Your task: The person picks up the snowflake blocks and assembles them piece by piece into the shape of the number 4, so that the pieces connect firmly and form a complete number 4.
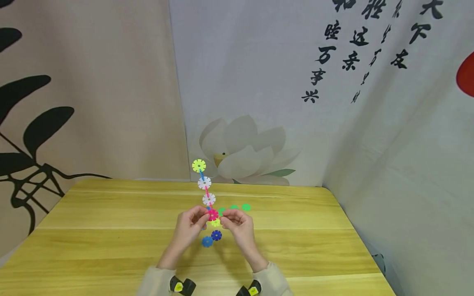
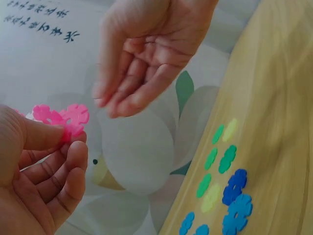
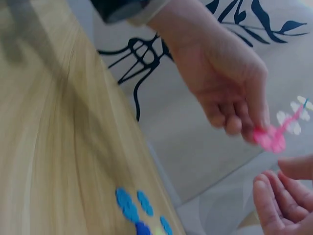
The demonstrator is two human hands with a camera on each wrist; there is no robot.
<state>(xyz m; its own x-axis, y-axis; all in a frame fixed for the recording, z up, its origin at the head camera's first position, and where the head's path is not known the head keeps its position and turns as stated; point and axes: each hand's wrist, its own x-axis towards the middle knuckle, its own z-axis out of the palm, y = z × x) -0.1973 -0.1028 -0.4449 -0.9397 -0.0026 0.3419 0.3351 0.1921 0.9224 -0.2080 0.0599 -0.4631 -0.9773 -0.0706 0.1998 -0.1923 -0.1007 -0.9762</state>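
Left hand (image 1: 190, 225) pinches the pink disc (image 1: 212, 214) at the bottom of a chain (image 1: 204, 190) of snap-together discs, thumb and forefinger closed on its edge (clearest in the left wrist view). The chain stands up from that pinch, tilted a bit to the left: pink at the base, two white discs above, a yellow one on top, w/ thin blue and pink pieces joining them edge-on.

Right hand (image 1: 238, 225) is just beside the pink disc, fingers loosely bent, apparently holding nothing; the head view is too small to say if a fingertip touches the disc.

So approx. four face-on discs are joined, and plenty are left. Loose discs lie on the table (image 1: 111, 230): green ones (image 1: 246, 207) just behind the hands, blue ones (image 1: 212, 238) below them, plus a yellow one or two among them. Nothing loose is picked up yet.
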